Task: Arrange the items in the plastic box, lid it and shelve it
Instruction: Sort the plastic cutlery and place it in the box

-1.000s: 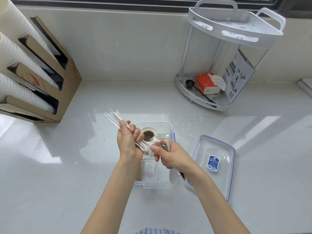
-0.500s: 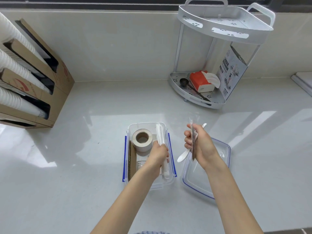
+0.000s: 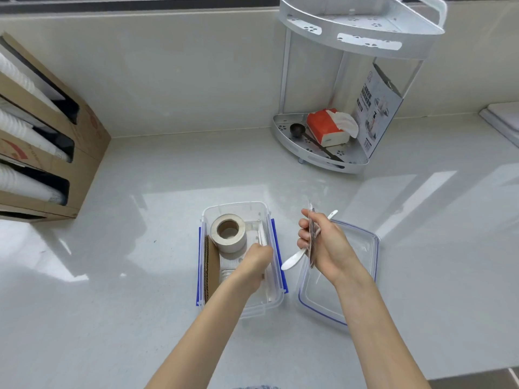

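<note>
A clear plastic box (image 3: 235,206) with blue clips stands on the counter in front of me. Inside it are a roll of tape (image 3: 228,232), a strip of brown cardboard (image 3: 212,269) along its left wall, and a clear cup, partly hidden. My left hand (image 3: 257,262) reaches into the box's right side, shut on a bundle of wrapped straws (image 3: 262,235) lying along the right wall. My right hand (image 3: 323,245) hovers to the right of the box, above the clear lid (image 3: 362,248), gripping a white plastic spoon (image 3: 292,261) and a thin dark packet.
A white two-tier corner rack (image 3: 362,37) stands at the back right, holding a red tissue pack (image 3: 325,127), a black scoop (image 3: 297,130) and a printed card. Cardboard dispensers with white cup stacks (image 3: 36,153) line the left edge. A white slab (image 3: 502,116) sits far right.
My left hand took the straws from above the box down into its right side. My right hand moved out to the right with the spoon and packet, over the lid.
</note>
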Demonstrator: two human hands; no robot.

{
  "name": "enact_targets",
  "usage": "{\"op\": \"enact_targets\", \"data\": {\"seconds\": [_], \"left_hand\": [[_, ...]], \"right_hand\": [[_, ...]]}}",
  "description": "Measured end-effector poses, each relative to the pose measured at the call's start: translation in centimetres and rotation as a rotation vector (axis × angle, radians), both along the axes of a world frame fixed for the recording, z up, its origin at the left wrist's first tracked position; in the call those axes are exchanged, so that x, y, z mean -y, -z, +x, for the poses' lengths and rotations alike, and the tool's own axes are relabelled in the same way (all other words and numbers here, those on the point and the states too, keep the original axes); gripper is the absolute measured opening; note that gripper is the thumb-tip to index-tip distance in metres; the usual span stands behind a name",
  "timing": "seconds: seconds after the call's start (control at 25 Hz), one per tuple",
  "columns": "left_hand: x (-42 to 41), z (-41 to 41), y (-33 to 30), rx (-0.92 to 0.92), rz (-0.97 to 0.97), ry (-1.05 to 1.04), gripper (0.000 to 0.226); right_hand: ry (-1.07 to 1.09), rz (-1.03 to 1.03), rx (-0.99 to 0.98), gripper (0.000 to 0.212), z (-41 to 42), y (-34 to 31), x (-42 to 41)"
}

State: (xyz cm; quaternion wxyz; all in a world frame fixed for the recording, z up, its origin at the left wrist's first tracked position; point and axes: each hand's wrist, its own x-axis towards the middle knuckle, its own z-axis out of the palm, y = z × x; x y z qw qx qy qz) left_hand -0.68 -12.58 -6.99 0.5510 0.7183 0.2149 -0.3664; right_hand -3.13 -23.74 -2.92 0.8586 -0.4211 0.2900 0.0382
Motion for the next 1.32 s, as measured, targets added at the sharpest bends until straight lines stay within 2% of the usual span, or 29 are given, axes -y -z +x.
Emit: {"op": "enact_targets", "data": {"seconds": [0.16, 0.36, 0.52, 0.76, 0.84, 1.0, 1.12, 1.24, 1.32], "left_hand": [[-0.1, 0.4, -0.4, -0.045, -0.135, -0.048, 0.044], [-0.5, 0.2, -0.8, -0.017, -0.122, -0.015, 0.057], [-1.0, -0.1, -1.9, 0.008, -0.149, -0.018, 0.058], [-2.9, 0.1, -3.9, 0.092, -0.246, -0.023, 0.049], [-4.0, 0.5, -4.0, 0.144, -0.231, -0.007, 0.043], [-6.2, 0.8, -3.6, 0.299, -0.156, 0.000, 0.032], [-7.2, 0.5, -2.7, 0.446, -0.010, -0.063, 0.029], [-8.0, -0.1, -1.7, 0.658, 0.460, 0.141, 0.030], [-8.3, -0.9, -1.2, 0.780, 0.698, 0.288, 0.028]], "right_hand": [[-0.035, -0.064, -0.020, 0.015, -0.1, 0.0, 0.0], [-0.067, -0.019, -0.049, 0.013, -0.5, -0.1, -0.4], [-0.127, -0.055, -0.056, 0.021, -0.5, -0.4, -1.0], [-0.301, -0.132, -0.057, 0.018, 0.1, -1.1, -1.9], [-0.355, -0.177, -0.054, 0.022, 0.7, -1.0, -2.8], [-0.539, -0.367, -0.099, 0.015, 1.9, -0.4, -5.2], [-0.652, -0.513, -0.188, 0.009, 1.9, 0.7, -6.6], [-0.739, -0.666, -0.248, 0.051, 1.8, 1.3, -7.3], [-0.775, -0.748, -0.264, 0.059, 1.5, 1.6, -7.7]]}}
